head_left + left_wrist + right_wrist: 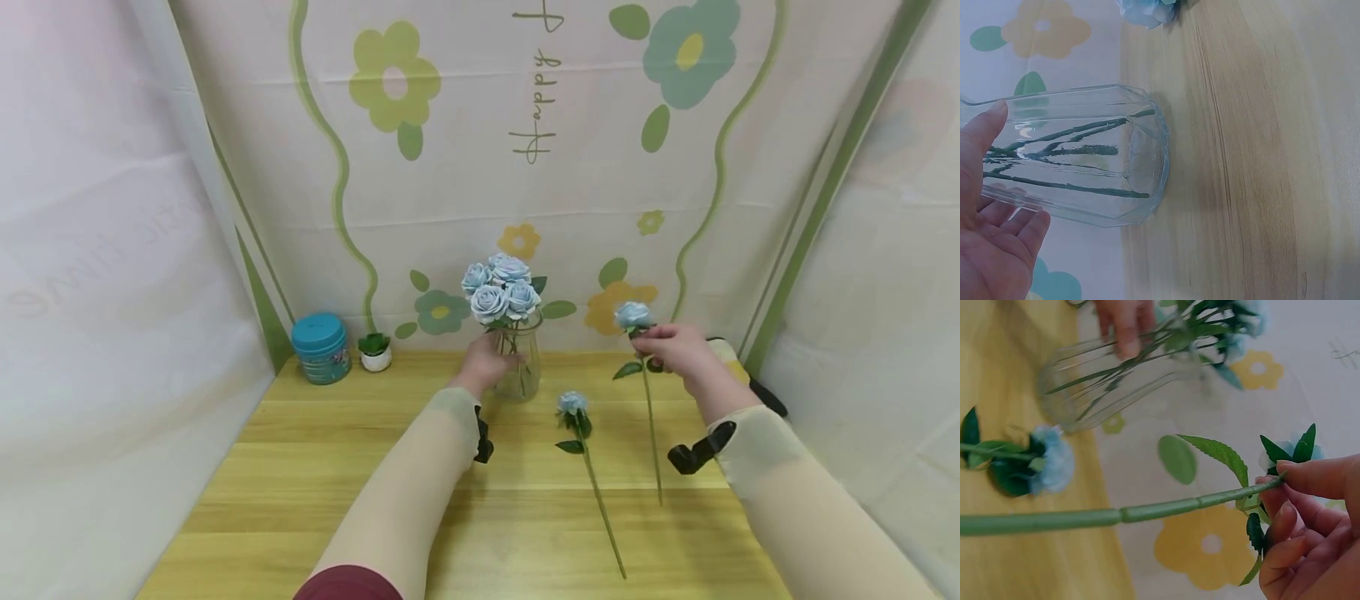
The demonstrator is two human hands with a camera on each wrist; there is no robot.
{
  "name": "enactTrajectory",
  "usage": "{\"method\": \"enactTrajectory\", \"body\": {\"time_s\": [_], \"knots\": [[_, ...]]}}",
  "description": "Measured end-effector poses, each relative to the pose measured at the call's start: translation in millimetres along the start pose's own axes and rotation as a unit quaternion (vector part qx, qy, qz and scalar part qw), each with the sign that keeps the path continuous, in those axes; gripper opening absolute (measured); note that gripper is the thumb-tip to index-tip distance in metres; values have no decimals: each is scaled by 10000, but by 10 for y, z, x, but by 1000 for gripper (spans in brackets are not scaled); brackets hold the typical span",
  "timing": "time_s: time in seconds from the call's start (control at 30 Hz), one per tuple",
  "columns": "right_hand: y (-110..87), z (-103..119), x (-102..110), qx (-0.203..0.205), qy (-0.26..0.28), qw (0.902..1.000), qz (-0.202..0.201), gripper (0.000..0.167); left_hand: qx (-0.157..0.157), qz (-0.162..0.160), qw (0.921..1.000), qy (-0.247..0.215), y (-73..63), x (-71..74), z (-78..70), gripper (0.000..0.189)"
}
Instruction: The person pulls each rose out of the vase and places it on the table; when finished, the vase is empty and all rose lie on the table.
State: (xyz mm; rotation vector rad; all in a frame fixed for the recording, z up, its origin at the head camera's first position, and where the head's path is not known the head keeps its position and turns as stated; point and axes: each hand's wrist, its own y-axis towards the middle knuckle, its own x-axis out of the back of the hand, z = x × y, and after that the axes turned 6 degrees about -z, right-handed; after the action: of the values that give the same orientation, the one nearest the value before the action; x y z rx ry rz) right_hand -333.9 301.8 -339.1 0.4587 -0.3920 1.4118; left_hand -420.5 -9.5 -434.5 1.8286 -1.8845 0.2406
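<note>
A clear glass vase stands upright near the back of the table, with several light blue artificial roses in it. My left hand grips its side, thumb on one face and fingers round the other; stems show through the glass. To the right, my right hand pinches the green stem of a single blue rose just under the bloom, its stem hanging down. Another blue rose lies on the table between the hands, stem toward me.
At the back left stand a blue lidded tub and a small succulent in a white pot. A flower-printed cloth rises behind the wooden table. Dark objects lie at the right edge beyond my right wrist.
</note>
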Motion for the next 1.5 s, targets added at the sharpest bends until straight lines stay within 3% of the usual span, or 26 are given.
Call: {"method": "enactTrajectory", "body": {"time_s": [0.2, 0.4, 0.87, 1.2, 1.3, 1.43, 1.5], "knots": [[32, -396, -211, -394, -190, 9980, 455, 19, 20, -31, 10000, -48, -24, 12, -34, 79], [54, -734, -389, -662, -307, 9955, 610, 16, -9, -65, 10000, -67, -25, 16, -33, 81], [38, -1099, -626, -1204, -307, 9897, 712, 18, -40, -44, 10000, -40, -3, 3, -4, 82], [20, -1169, -712, -1495, -466, 9854, 672, 19, -51, -21, 10000, 20, -6, 11, -17, 82], [26, -1145, -689, -1423, -507, 9867, 607, 28, -61, -21, 10000, -17, -5, 13, -17, 82], [61, -1021, -595, -1309, -541, 9887, 485, 39, -18, 10, 10000, -81, -11, 19, -23, 83], [82, -893, -520, -1205, -557, 9898, 511, 33, 2, 35, 10000, -77, -13, 22, -26, 84]]}}
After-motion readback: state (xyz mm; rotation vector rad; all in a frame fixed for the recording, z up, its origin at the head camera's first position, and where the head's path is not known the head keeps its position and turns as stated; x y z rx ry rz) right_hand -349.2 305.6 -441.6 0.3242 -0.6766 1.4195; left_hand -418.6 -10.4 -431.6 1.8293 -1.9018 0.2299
